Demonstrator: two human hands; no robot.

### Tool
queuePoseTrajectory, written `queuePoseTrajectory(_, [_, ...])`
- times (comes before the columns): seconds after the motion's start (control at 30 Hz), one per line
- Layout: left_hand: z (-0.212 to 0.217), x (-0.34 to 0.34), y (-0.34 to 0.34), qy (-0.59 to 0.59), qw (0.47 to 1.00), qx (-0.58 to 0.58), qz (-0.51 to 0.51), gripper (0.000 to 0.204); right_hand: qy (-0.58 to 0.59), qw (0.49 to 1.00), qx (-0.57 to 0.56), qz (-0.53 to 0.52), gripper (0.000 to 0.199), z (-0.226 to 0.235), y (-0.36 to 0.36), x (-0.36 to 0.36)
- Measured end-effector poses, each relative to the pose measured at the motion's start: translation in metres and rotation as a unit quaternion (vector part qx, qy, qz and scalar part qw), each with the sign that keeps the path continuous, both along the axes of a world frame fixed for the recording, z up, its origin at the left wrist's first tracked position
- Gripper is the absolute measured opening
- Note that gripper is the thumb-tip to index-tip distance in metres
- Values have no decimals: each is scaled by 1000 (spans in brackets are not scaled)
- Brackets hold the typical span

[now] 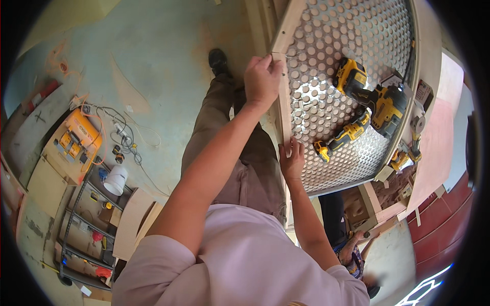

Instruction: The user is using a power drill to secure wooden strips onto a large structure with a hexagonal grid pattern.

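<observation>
The left hand [262, 81], half-curled, and right hand [292, 162], loosely bent, touch the pale, straight wooden strip [284, 109] between them, gripping or pressing, I can't tell; seemingly aligning it, which calls for even pressure.

Room lies between the wooden strip [285, 109] and obstructing power tools [390, 109]

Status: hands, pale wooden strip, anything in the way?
Left hand on pale wooden strip. Right hand nearer body, same strip. Yellow-and-black power tools on perforated metal panel, off strip.
</observation>
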State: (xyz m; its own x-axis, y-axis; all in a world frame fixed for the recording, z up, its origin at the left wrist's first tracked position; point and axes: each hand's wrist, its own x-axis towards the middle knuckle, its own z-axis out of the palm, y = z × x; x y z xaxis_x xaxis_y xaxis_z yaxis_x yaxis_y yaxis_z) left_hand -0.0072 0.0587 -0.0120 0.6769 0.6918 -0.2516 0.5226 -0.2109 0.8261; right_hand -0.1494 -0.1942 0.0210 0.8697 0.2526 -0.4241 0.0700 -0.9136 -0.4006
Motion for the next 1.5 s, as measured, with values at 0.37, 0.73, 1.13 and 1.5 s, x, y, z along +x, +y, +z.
queuePoseTrajectory(0.37, [-3,-2,-2,-13,1000,-25,11,26,-66,996,-22,56,29,4,3,-1])
queuePoseTrajectory(0.73, [3,-1,-1,7,999,-47,9,26,-22,999,23,-1,18,-3,3,-4])
queuePoseTrajectory(1.13, [-2,1,0,7,1000,14,-8,27,-27,999,8,22,20,-7,3,-1])
queuePoseTrajectory(1.5, [-1,-2,3,-15,998,52,-31,20,-51,999,14,14,20,-1,9,3])
